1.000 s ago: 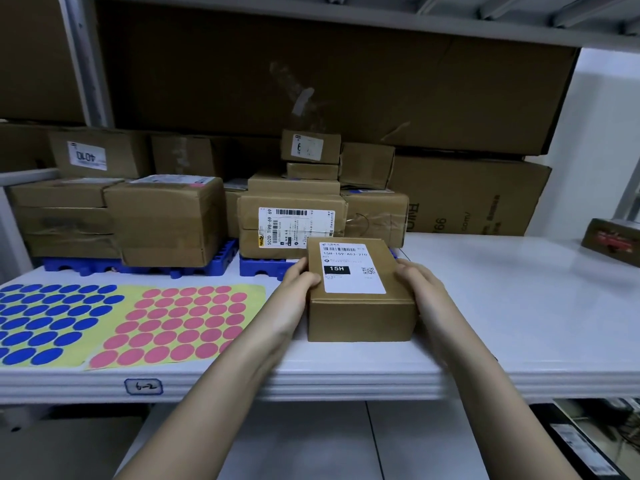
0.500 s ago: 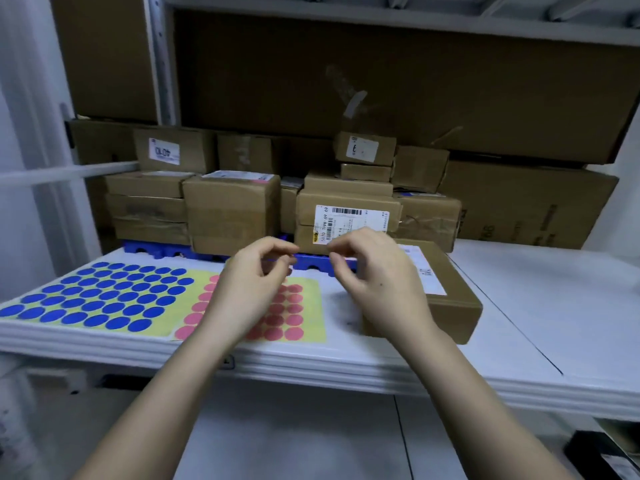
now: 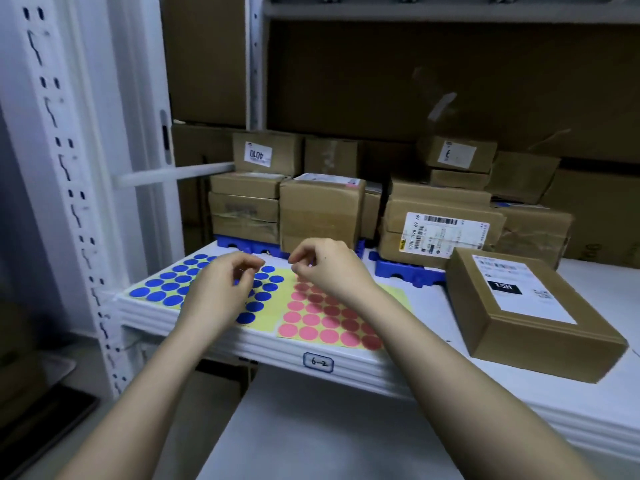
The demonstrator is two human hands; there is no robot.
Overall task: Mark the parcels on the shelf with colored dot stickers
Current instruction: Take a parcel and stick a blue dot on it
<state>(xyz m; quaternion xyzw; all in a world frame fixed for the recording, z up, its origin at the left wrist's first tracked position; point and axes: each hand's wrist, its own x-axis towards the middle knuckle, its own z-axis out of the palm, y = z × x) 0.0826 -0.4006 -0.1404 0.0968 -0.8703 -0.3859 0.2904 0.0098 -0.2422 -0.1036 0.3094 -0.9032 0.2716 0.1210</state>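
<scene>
Hovering over sticker sheets (image 3: 325,317): left hand (image 3: 221,292), right hand (image 3: 329,268), fingers curled.

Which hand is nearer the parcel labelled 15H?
The right hand, over the pink dot sheet, is nearer the parcel labelled 15H. The left hand is farther away, over the blue dot sheet.
</scene>
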